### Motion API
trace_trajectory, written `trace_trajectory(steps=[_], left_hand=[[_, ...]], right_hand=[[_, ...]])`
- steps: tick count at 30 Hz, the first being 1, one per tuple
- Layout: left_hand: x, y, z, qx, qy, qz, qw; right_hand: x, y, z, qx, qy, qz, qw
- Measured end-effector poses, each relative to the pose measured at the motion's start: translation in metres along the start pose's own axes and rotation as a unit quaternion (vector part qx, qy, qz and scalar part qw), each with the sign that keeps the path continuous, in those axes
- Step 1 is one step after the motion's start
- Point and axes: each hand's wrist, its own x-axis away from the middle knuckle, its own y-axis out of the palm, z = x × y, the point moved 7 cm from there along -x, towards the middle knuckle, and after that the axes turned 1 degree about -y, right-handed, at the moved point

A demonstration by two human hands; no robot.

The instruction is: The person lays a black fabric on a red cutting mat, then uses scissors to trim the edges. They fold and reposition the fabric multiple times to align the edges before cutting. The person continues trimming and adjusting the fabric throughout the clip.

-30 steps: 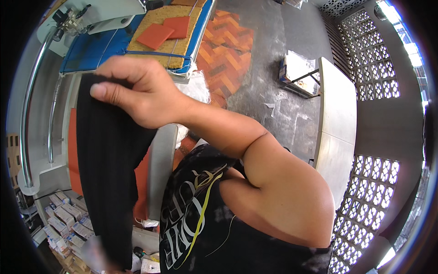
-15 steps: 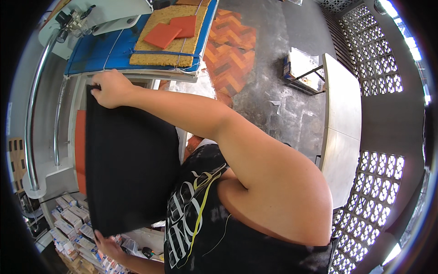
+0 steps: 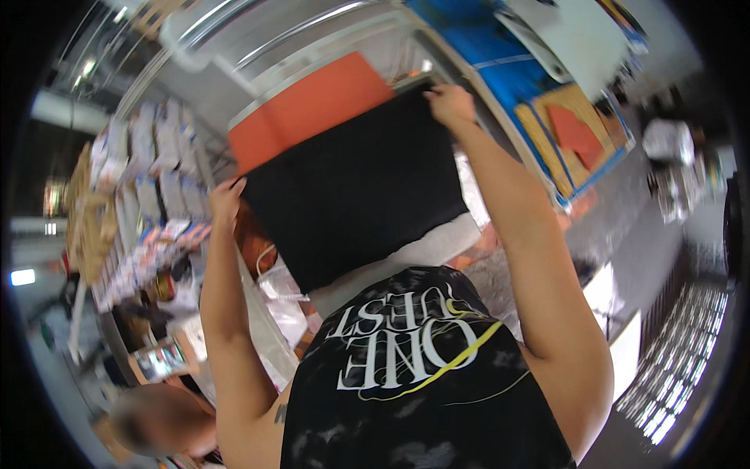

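Note:
A plain black cloth (image 3: 355,184) is stretched out in front of me, its far edge slanting up to the right. My left hand (image 3: 225,202) has its fingers closed on the cloth's far left corner. The far right corner is pinched in my right hand (image 3: 451,105). Beyond the cloth shows a flat orange-red pad (image 3: 312,105), partly covered by it. The cloth's near edge hangs loosely above a pale surface close to my body.
Metal tubes (image 3: 301,33) cross behind the pad. At the right lies a blue board (image 3: 492,59) with a yellow sponge-like slab (image 3: 539,129) and red piece (image 3: 574,133). Stacked packs (image 3: 156,148) stand left. A person (image 3: 160,422) is close at lower left, near a lit screen (image 3: 160,361).
My view has swung toward the left. The cloth, earlier turned sideways to my left, now spreads in front of me, and both hands still grip its corners.

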Motion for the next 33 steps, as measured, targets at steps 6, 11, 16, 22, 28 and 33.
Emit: trace_trajectory(steps=[6, 11, 16, 22, 28, 33], left_hand=[[0.003, 0.007, 0.026, 0.067, -0.116, 0.027, 0.991], [-0.006, 0.0, 0.03, 0.069, -0.116, 0.048, 0.99], [-0.014, -0.004, 0.025, 0.1, -0.096, 0.077, 0.987], [0.018, 0.007, 0.015, 0.163, -0.084, 0.119, 0.976], [0.18, 0.042, -0.023, 0.261, -0.286, -0.139, 0.911], [0.245, 0.037, -0.017, 0.269, -0.292, -0.154, 0.905]], right_hand=[[-0.032, 0.014, -0.017, -0.172, 0.11, -0.089, 0.975], [-0.048, 0.03, -0.04, -0.21, 0.097, -0.106, 0.967], [-0.066, 0.036, -0.047, -0.195, 0.096, -0.085, 0.972], [-0.037, 0.045, -0.035, -0.09, -0.122, -0.022, 0.988], [0.091, 0.058, 0.076, -0.314, 0.174, -0.292, 0.887], [0.128, 0.04, 0.089, -0.372, 0.213, -0.306, 0.85]])
